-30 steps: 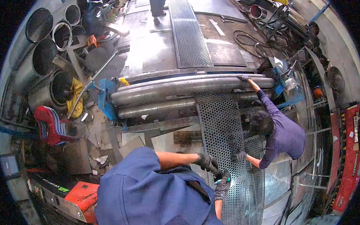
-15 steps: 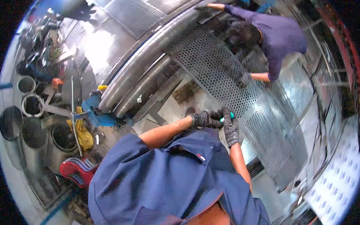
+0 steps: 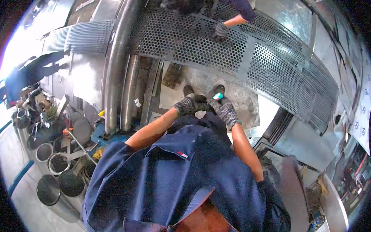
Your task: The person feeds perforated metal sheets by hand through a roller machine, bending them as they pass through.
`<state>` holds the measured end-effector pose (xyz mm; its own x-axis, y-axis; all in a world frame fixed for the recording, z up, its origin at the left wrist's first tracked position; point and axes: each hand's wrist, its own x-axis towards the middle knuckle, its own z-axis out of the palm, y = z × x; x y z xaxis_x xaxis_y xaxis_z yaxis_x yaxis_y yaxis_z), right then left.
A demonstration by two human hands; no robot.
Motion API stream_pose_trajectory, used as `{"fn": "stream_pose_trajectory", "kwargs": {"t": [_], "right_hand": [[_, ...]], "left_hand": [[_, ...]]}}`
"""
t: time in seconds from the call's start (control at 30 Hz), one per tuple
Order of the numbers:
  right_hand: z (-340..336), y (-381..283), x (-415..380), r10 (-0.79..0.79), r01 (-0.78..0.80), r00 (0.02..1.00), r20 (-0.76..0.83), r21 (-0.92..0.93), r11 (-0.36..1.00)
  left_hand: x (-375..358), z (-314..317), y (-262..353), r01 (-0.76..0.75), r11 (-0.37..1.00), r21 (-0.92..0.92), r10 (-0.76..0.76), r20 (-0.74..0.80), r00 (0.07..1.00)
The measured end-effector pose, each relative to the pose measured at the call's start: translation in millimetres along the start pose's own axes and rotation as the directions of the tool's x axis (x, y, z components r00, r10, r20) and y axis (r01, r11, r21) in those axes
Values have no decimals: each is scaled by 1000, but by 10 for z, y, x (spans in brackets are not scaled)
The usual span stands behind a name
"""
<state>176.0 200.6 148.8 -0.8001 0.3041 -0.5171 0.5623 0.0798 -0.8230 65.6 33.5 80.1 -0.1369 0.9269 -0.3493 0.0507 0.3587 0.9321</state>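
Head view: both gloved hands meet in front of the blue jacket, the left hand curled shut with nothing visible in it, touching the right hand, whose fingers close round one small teal object. One perforated sheet lies beyond, a co-worker's gloved hand on it, beside two steel rollers.

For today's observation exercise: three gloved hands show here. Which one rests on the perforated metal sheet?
The co-worker's dark-gloved hand at the top, flat on the perforated metal sheet. The wearer's left hand and right hand meet below, off it.
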Motion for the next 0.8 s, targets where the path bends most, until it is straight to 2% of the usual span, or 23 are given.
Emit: {"fn": "stream_pose_trajectory", "kwargs": {"t": [0.03,0.07,0.1,0.13,0.17,0.2,0.23,0.3,0.33,0.37,0.4,0.43,0.47,0.5,0.57,0.6,0.63,0.67,0.7,0.73,0.8], "right_hand": [[-120,17,-21,104,-105,994,35,23,994],[-238,-22,-35,156,-155,987,33,-41,987],[-352,-64,-86,121,-123,992,-30,-71,990],[-360,302,-75,28,-23,999,-27,142,990],[-443,789,51,-123,123,992,6,-11,992],[-608,558,18,118,-119,993,13,104,987],[-674,623,41,71,-64,997,-26,206,976],[-898,768,168,235,-226,972,-4,260,939],[-991,869,217,266,-246,964,-24,307,919],[-1073,1008,307,294,-261,955,-42,353,898],[-1109,1312,445,189,-123,967,-173,331,935],[-1212,1194,495,282,-182,948,-146,478,859],[-1313,1203,569,290,-180,942,-168,478,860],[-1422,1207,625,295,-178,938,-185,472,863],[-1597,1205,717,355,-230,919,-170,498,836],[-1616,1152,755,358,-229,910,-208,467,854],[-1626,1109,775,370,-243,902,-222,446,861],[-1617,1159,808,376,-257,897,-231,421,870],[-1579,1191,854,378,-264,893,-245,394,880],[-1556,1177,895,384,-299,901,-200,355,886],[-1445,1141,948,373,-328,922,-102,304,894]], "left_hand": [[63,48,56,94,993,-75,-96,-28,995],[145,83,223,135,990,32,-134,-27,991],[256,110,373,182,973,141,-178,-40,983],[380,222,144,25,959,281,-11,-50,999],[390,306,150,-88,993,73,100,-179,979],[464,340,249,-7,999,54,17,-201,979],[524,355,337,68,997,26,-61,-217,974],[591,320,266,110,992,65,-88,-273,958],[649,335,129,143,985,93,-108,-310,945],[643,372,-307,87,988,128,-37,-355,934],[639,406,-729,35,985,168,35,-398,917],[565,371,-864,83,984,158,-8,-423,906],[492,329,-969,130,980,147,-51,-448,893],[368,347,-1057,49,986,-161,-131,-557,820],[46,382,-875,-74,893,-444,-268,-656,706],[-98,278,-474,181,786,-591,-566,-569,597],[-224,210,-197,383,592,-709,-796,-438,418],[-364,225,-190,361,602,-712,-789,-460,407],[-485,243,-214,360,572,-737,-815,-461,351],[-576,250,-212,352,538,-766,-841,-455,294],[-800,286,-72,274,553,-787,-830,-489,270]]}}
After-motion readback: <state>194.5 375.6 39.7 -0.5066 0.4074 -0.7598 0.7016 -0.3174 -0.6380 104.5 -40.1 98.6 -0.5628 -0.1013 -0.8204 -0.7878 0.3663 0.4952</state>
